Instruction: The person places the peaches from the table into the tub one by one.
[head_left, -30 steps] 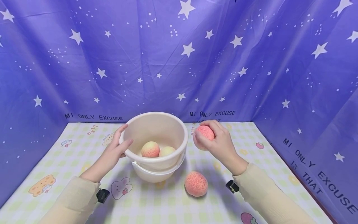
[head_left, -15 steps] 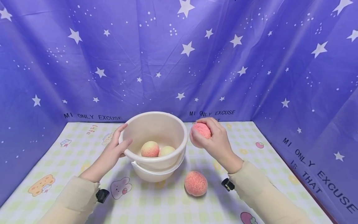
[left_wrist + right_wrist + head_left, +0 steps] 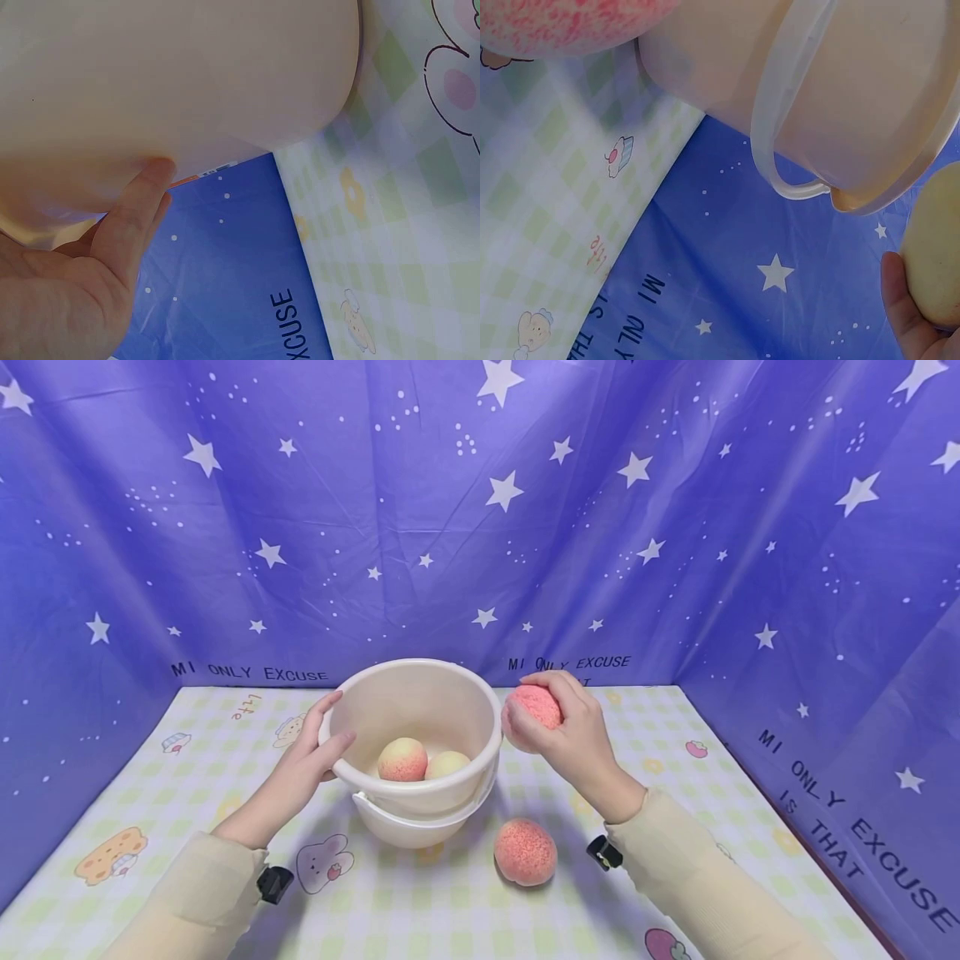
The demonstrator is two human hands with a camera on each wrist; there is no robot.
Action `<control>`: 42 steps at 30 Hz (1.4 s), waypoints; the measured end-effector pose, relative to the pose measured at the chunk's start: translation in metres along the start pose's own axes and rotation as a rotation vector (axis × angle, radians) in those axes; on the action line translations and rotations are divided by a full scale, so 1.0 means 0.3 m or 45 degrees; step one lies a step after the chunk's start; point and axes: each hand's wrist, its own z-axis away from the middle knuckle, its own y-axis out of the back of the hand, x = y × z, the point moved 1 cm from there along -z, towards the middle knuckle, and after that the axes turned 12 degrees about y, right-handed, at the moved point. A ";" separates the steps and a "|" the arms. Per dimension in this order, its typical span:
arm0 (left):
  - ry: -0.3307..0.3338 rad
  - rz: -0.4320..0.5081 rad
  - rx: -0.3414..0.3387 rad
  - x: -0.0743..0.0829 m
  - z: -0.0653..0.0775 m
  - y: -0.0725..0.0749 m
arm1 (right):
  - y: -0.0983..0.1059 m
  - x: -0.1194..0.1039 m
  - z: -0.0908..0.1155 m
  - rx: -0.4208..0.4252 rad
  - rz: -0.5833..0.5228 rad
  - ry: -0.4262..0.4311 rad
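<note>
A white plastic bucket (image 3: 412,702) stands on the table, tipped slightly toward me. Its rim is gripped on the left by my left hand (image 3: 303,764), thumb over the edge, fingers along the outer wall (image 3: 225,82). Two peaches lie inside: a yellow one with a red blush (image 3: 402,760) and a paler one (image 3: 447,765). Just right of the rim, my right hand (image 3: 581,743) holds a pink peach (image 3: 537,706) in the air. Its pale yellow side (image 3: 934,247) faces the right wrist camera. Another pinkish-red peach (image 3: 526,852) rests on the table, right of the bucket.
The bucket's white handle (image 3: 780,90) hangs down along its near side. A checked cloth (image 3: 420,918) with cartoon prints covers the table. Behind and at both sides hangs a purple-blue curtain (image 3: 420,510) with white stars.
My right hand has carried the pink peach left and slightly up, closer to the bucket's rim. The left hand, the bucket and the peach on the table stay where they were.
</note>
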 end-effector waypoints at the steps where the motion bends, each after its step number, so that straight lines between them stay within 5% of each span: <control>1: 0.000 0.000 -0.001 0.000 0.000 0.000 | -0.001 -0.001 -0.001 0.002 -0.003 0.002; 20: -0.001 0.002 -0.001 -0.001 0.001 0.001 | -0.017 -0.026 -0.030 -0.017 -0.049 0.029; 42: 0.000 0.003 0.010 -0.001 0.001 0.002 | -0.071 -0.072 -0.078 -0.056 -0.028 0.212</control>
